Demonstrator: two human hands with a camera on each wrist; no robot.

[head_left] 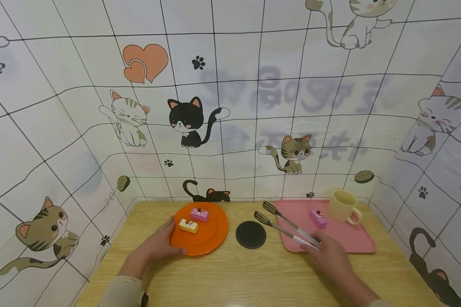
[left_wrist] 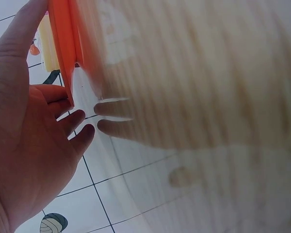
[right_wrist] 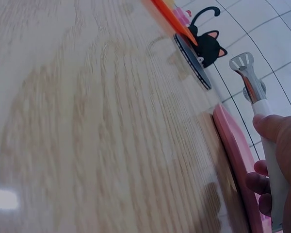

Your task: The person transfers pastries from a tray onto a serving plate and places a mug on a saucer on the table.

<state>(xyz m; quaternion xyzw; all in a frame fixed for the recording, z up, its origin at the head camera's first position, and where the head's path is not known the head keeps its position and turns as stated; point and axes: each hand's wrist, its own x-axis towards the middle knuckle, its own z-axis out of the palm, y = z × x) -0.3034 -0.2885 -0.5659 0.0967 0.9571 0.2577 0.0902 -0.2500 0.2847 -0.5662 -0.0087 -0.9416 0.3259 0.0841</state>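
Note:
My left hand (head_left: 159,241) holds an orange plate (head_left: 215,241) at its left edge, thumb along the near rim and fingers at the far-left rim. On that plate lie a pink cake piece (head_left: 199,215) and a yellow cake piece (head_left: 188,226). With my right hand (head_left: 330,253) I grip white-handled metal tongs (head_left: 284,230) over the near-left part of a pink tray (head_left: 353,243). Their slotted tips are spread apart and point toward the back left, nothing between them. Another pink cake piece (head_left: 318,218) sits on the tray, beyond the right hand.
A cream mug (head_left: 342,207) stands at the tray's back right, its handle toward the right. Between plate and tray lies a round black coaster (head_left: 251,234). The wooden table (head_left: 238,277) is bounded by a cat-patterned wall covering (head_left: 238,170) at the back and sides.

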